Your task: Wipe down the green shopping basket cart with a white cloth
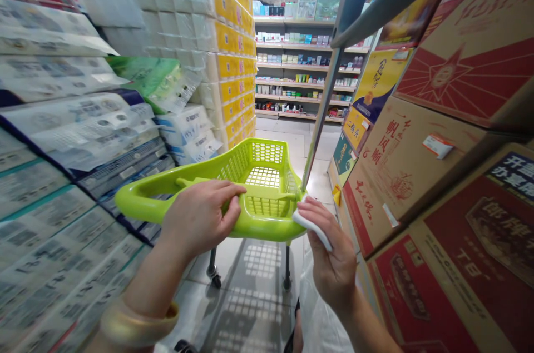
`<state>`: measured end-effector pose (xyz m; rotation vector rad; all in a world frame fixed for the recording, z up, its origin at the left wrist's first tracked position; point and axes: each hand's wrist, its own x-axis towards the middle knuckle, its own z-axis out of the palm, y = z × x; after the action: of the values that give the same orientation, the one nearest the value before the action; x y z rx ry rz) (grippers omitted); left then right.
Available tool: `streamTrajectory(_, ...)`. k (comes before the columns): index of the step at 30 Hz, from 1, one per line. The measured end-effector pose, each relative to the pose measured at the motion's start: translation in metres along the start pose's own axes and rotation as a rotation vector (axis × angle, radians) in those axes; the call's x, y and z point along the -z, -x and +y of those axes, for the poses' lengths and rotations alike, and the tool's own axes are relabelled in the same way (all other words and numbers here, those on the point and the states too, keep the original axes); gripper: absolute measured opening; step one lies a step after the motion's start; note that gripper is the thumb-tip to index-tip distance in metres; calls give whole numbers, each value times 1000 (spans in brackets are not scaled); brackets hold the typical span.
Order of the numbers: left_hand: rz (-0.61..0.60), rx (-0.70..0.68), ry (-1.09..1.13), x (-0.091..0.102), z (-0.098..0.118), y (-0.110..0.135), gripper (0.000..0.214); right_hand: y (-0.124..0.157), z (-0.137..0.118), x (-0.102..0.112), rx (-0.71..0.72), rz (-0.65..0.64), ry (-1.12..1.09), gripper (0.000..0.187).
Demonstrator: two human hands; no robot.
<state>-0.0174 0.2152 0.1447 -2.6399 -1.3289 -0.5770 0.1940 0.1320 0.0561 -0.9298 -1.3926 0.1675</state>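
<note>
A lime-green shopping cart [267, 228] with a lattice basket stands right in front of me. My left hand [204, 214] is wrapped over its near handle rim, fingers curled on the green plastic; a gold bangle [137, 317] circles that wrist. At the cart's near right corner, my right hand [331, 250] presses a folded white cloth [312, 228] against the rim, close to the foot of a grey metal pole [327, 103]. The cart's basket shows only its lattice floor and walls.
Packs of tissue [62, 119] are piled along the left, with yellow-ended paper bundles [233, 69] behind. Red and brown cartons [417, 158] are stacked close on the right. Shelves of small goods [300, 66] stand across the far end of the tiled floor [233, 286].
</note>
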Motion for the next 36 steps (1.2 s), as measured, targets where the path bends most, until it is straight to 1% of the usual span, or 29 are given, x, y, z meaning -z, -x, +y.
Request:
streamTrajectory(2,-12,0,5,1,-2,1,44,2,1,1,6,-2,-2,27)
streamTrajectory(5,-12,2,19,2,-4,2,44,5,6,3,-104,68,-10,28)
streamTrajectory(7,-6,-1,25,2,-5,2,43,7,4,3,-120,65,15,29)
streamTrajectory(10,-5,-2,35,2,-5,3,43,13,-2,0,14,29,49,32)
streamTrajectory(12,-8,-2,42,2,-5,3,43,16,-2,-3,108,42,50,34)
streamTrajectory(13,-8,-4,43,2,-5,3,43,16,1,-3,124,56,47,34)
streamTrajectory(15,-9,-10,39,2,-5,3,44,17,7,-4,67,89,42,33)
streamTrajectory(17,-8,-17,35,2,-5,3,44,18,11,-4,-44,123,43,33)
streamTrajectory(18,-7,-20,36,2,-5,3,44,19,12,-4,-77,131,47,33)
streamTrajectory(19,-6,-22,40,2,-5,4,44,20,11,-4,-77,132,54,34)
streamTrajectory(23,0,-25,51,2,-6,4,44,25,6,-5,98,92,90,34)
streamTrajectory(24,1,-27,51,2,-7,4,44,25,7,-6,103,103,82,33)
streamTrajectory(25,1,-30,52,2,-7,4,44,26,9,-7,71,127,67,33)
streamTrajectory(28,3,-46,51,3,-7,3,44,26,15,-8,-132,202,28,32)
streamTrajectory(29,2,-51,51,3,-7,3,44,26,15,-8,-171,209,29,32)
streamTrajectory(30,4,-54,52,3,-7,4,44,27,14,-8,-173,202,39,32)
streamTrajectory(31,5,-56,54,3,-8,4,43,27,11,-8,-138,185,50,32)
streamTrajectory(34,17,-61,68,1,-11,6,43,28,5,-6,31,135,76,32)
streamTrajectory(35,22,-63,74,0,-12,7,43,27,4,-6,50,130,75,31)
streamTrajectory(36,24,-66,80,-1,-14,7,43,27,5,-6,34,136,68,30)
